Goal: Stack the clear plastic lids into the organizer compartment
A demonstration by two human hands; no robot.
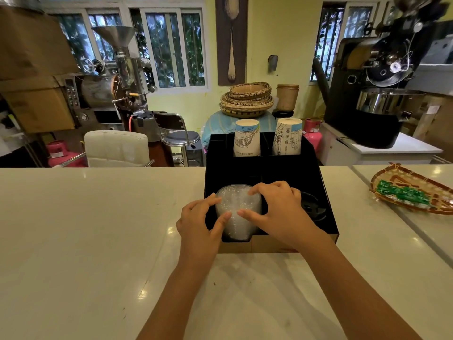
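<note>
Both hands grip the stack of clear lids (236, 212) from opposite sides. The left hand (199, 223) wraps the stack's left flank, thumb and forefinger pressed against the plastic. The right hand (277, 212) covers the right flank, fingers curled over the upper edge and thumb laid across the front. The two thumbs nearly meet at the front of the stack.

The stack stands upright in the front left compartment of the black organizer (267, 168), its upper part rising above the compartment wall. The lower part sits in the cut-out of the organizer's front wall.

The front right compartment holds black lids (312, 204), partly hidden behind the right hand. The two rear compartments each hold a stack of paper cups: the left cup stack (247, 138) and the right cup stack (288, 137), both standing upside down and well above the rim.

The organizer rests on the pale bench (98, 229), near its far edge. To the right, on the adjoining surface, lies a woven tray (392, 179) containing green packets (404, 195). Both forearms extend over the bench from the near edge.
</note>
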